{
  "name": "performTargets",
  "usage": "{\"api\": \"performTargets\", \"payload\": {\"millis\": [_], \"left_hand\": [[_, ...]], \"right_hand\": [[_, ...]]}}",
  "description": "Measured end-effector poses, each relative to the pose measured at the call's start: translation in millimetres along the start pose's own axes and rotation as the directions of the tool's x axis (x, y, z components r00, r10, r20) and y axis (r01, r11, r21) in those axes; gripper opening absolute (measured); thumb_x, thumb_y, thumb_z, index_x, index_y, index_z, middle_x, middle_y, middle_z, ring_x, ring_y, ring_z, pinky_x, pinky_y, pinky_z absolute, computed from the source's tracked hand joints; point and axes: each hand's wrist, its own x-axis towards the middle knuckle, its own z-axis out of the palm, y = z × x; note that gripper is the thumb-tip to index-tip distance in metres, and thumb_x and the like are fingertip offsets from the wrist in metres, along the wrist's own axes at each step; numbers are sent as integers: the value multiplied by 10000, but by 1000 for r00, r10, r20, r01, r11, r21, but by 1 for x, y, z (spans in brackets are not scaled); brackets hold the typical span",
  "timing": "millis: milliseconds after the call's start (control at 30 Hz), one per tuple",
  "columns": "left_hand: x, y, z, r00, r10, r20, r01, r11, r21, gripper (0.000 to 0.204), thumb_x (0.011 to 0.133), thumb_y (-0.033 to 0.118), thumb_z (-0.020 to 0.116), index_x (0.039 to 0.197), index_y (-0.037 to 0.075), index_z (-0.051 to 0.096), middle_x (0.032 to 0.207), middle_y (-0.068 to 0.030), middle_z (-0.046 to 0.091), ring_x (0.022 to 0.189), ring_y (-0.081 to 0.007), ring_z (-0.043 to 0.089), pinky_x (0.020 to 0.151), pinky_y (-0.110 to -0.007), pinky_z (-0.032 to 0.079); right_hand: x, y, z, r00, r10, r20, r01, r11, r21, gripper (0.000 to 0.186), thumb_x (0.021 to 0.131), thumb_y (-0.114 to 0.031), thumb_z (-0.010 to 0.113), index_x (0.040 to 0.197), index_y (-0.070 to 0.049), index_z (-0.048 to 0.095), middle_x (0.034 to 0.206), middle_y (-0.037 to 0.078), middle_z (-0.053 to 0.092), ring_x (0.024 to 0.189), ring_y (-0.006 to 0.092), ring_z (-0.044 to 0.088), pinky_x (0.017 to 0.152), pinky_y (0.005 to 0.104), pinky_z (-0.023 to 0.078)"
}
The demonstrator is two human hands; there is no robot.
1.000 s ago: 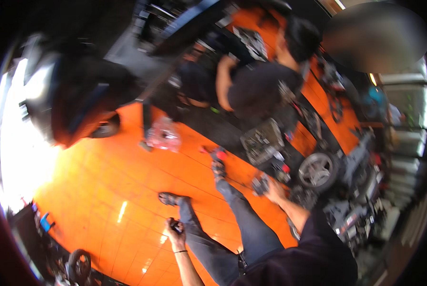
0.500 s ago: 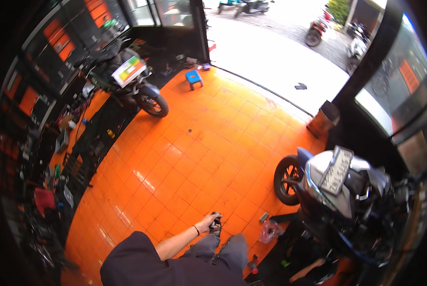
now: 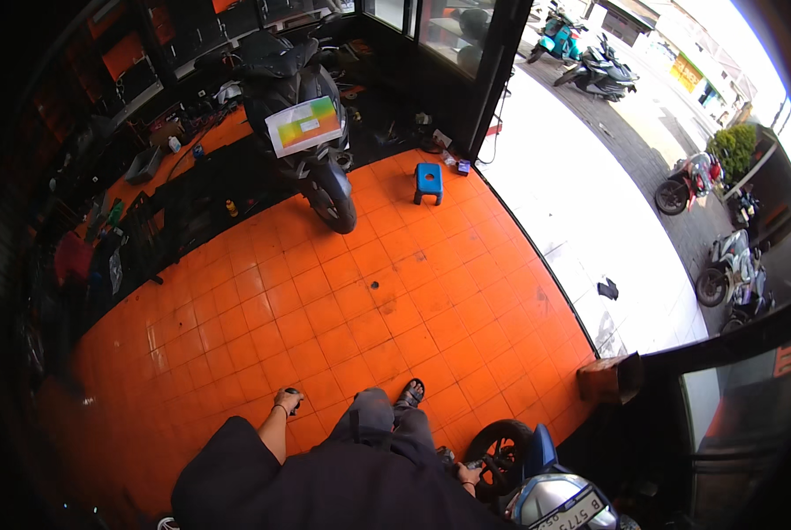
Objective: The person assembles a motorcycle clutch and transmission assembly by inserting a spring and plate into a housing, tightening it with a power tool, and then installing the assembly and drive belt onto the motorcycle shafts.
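The left hand (image 3: 287,401) hangs at about seven o'clock, fingers clenched around a small dark tool (image 3: 294,397) that pokes out on its right side, above the orange tiled floor (image 3: 325,300). At five o'clock the right hand (image 3: 468,477) sits against a motorcycle wheel (image 3: 499,454); whether its fingers grasp anything cannot be told. A blue stool (image 3: 429,181) stands at twelve o'clock, beside a parked scooter (image 3: 302,132). Open tile lies between.

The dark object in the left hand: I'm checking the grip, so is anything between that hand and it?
Nothing visible. The left hand is closed around the small dark object directly, above the orange tiled floor. The picture is too small to tell what the object is or how the fingers sit on it.
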Motion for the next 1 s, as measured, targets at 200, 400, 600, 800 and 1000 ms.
{"api": "performTargets", "payload": {"millis": [200, 400, 600, 800, 1000], "left_hand": [[-1, 51, 20, 965, -248, 79, 253, 966, -53, 817, 809, 232, 778, 1462, -1, 346, 1127, -224, 626, 778, -260, 675, 655, -353, 611], [55, 199, 77, 951, -238, 198, 210, 965, 154, 453, 817, 276, 777, 1135, -11, 629, 1064, -158, 657, 815, -257, 664, 753, -392, 577], [74, 489, 90, 978, 45, 204, -33, 998, -62, 613, 842, 280, 745, 1328, 43, 457, 864, -110, 634, 609, -179, 592, 536, -332, 529], [128, 719, 48, 917, 338, 213, -330, 941, -73, 417, 869, 255, 730, 1150, 46, 504, 847, -102, 625, 585, -164, 591, 534, -323, 542], [195, 827, 62, 979, 164, 123, -144, 977, -157, 438, 875, 230, 730, 1197, 57, 490, 890, -110, 622, 573, -198, 599, 584, -370, 574]], "right_hand": [[37, -327, -134, 921, -389, 18, 384, 900, -205, 621, 671, -244, 791, 1132, 14, 465, 1018, 308, 654, 1005, 458, 652, 855, 495, 539], [85, -536, -141, 914, -403, 44, 405, 914, -34, 573, 701, -207, 752, 1139, 19, 459, 1023, 283, 633, 946, 443, 657, 795, 523, 545], [93, -694, -135, 953, -249, 170, 272, 954, -129, 802, 659, -293, 812, 1290, 19, 428, 1111, 289, 620, 1001, 405, 645, 862, 506, 516], [140, -867, -95, 912, -320, 256, 382, 891, -245, 769, 668, -310, 814, 1262, 13, 448, 1099, 267, 625, 978, 388, 652, 852, 498, 523], [189, -1098, -97, 837, -480, 262, 540, 801, -258, 738, 677, -327, 816, 1235, 8, 468, 1086, 246, 631, 955, 371, 660, 843, 490, 529]]}}
